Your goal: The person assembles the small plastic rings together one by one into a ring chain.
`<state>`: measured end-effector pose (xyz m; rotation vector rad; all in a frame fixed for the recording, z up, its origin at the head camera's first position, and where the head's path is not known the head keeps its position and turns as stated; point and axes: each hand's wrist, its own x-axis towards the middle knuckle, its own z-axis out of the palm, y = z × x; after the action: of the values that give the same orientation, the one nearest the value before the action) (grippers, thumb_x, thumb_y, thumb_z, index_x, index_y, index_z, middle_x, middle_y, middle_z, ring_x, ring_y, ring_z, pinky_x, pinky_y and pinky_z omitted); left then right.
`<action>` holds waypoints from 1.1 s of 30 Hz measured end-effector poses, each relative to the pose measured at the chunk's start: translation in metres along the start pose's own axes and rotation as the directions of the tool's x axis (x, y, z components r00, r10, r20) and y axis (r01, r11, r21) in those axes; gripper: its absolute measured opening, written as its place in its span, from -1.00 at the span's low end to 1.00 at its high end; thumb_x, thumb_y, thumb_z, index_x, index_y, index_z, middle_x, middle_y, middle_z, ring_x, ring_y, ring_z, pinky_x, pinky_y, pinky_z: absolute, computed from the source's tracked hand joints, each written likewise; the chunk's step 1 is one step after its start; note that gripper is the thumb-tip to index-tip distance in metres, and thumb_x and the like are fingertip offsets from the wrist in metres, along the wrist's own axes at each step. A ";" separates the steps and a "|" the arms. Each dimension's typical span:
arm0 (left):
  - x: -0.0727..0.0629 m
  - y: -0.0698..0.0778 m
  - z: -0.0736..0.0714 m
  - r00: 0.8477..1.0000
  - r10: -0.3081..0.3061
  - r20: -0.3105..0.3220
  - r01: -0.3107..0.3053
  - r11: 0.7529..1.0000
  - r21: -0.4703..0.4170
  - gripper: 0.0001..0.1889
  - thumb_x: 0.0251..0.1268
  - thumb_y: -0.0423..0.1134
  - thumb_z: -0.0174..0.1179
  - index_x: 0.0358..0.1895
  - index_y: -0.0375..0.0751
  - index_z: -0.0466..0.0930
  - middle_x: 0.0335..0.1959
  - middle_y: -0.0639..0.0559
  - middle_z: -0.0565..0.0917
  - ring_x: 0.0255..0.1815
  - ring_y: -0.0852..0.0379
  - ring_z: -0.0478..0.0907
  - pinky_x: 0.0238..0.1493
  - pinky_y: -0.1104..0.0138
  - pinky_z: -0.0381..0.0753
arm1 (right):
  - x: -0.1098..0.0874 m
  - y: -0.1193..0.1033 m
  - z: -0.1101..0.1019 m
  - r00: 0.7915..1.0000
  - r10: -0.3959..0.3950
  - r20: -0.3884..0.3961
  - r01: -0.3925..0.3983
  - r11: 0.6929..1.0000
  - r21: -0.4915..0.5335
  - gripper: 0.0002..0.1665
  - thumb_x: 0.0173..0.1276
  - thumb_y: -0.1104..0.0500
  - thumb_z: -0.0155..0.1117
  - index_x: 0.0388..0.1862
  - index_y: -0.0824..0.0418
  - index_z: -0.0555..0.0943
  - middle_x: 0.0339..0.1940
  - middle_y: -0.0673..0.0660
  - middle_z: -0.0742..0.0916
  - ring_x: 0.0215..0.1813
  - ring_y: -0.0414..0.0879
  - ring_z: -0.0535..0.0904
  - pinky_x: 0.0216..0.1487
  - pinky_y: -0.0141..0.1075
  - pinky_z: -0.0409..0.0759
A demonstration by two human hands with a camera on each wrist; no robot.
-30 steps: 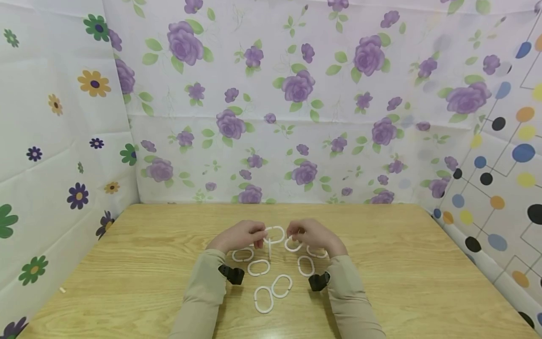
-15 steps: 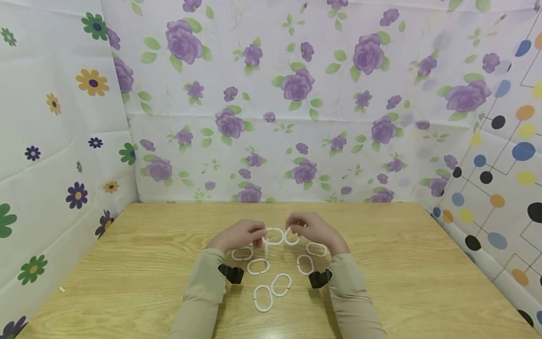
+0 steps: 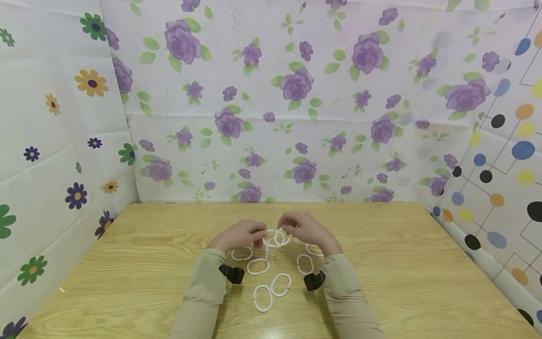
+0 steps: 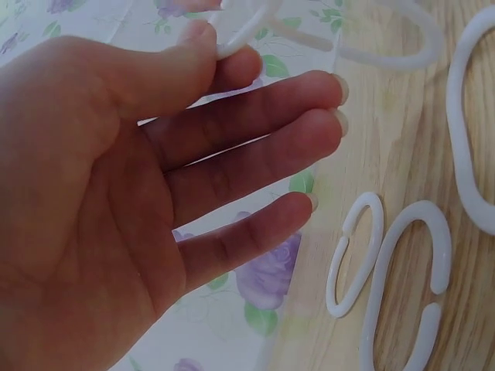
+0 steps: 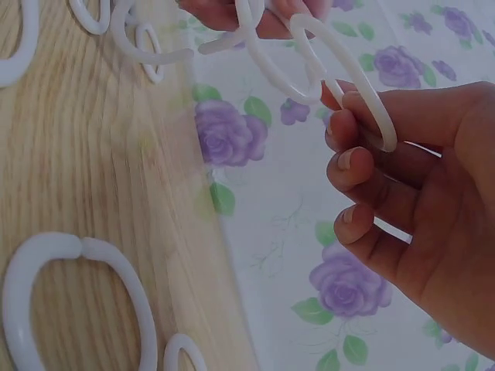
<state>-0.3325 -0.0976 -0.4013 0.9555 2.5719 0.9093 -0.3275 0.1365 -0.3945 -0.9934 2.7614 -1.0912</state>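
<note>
My left hand (image 3: 242,234) pinches a white plastic C-shaped link (image 4: 251,29) between thumb and index finger; its other fingers stretch out loosely. From that link hangs a second link (image 3: 267,252), on edge above the table. Facing it, my right hand (image 3: 309,230) holds another white link (image 5: 370,77) by one end between thumb and fingertips. In the head view this link overlaps the left hand's link. The right wrist view has the two crossing closely, but whether they are hooked together I cannot tell.
Several loose white links lie on the wooden table (image 3: 381,282) below the hands, among them a link (image 3: 256,275) near the left wrist, a link (image 3: 298,264) near the right, and a touching pair (image 3: 263,311) nearer the front. Patterned cloths (image 3: 271,155) enclose the table's back and sides.
My right hand has lifted a link off the table and moved it left, onto the link in my left hand. The left hand has stayed almost still.
</note>
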 end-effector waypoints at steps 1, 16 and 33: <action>0.000 0.000 0.000 1.000 0.001 0.003 -0.001 1.000 0.002 -0.71 0.56 -0.21 -0.09 -0.34 -0.16 0.58 -0.45 -0.01 0.65 -0.36 0.02 0.60 -0.25 0.30 0.49 | 0.000 0.000 0.000 1.000 -0.005 0.003 0.005 1.000 -0.001 -0.84 0.46 0.25 0.10 -0.13 0.13 0.64 -0.32 0.10 0.71 -0.34 -0.18 0.54 -0.30 -0.35 0.53; 0.002 0.004 0.000 1.000 -0.007 0.017 0.007 0.999 0.043 -0.72 0.54 -0.25 -0.06 -0.37 -0.17 0.57 -0.47 0.00 0.65 -0.36 -0.02 0.61 -0.28 0.30 0.48 | 0.003 0.002 0.004 0.998 -0.051 0.034 0.051 0.999 0.001 -0.87 0.43 0.25 0.16 -0.15 0.15 0.65 -0.34 0.16 0.75 -0.35 -0.18 0.61 -0.29 -0.37 0.53; -0.003 0.014 -0.004 0.999 -0.011 0.036 0.008 0.996 0.094 -0.72 0.53 -0.24 -0.05 -0.37 -0.18 0.57 -0.50 0.01 0.63 -0.36 -0.07 0.61 -0.32 0.31 0.47 | 0.005 -0.005 0.007 0.997 -0.058 0.044 0.058 0.998 -0.005 -0.87 0.43 0.24 0.17 -0.16 0.19 0.65 -0.33 0.25 0.74 -0.40 -0.24 0.56 -0.33 -0.40 0.50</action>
<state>-0.3244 -0.0931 -0.3893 0.9746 2.6065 0.7668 -0.3268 0.1265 -0.3953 -1.0913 2.7192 -1.0555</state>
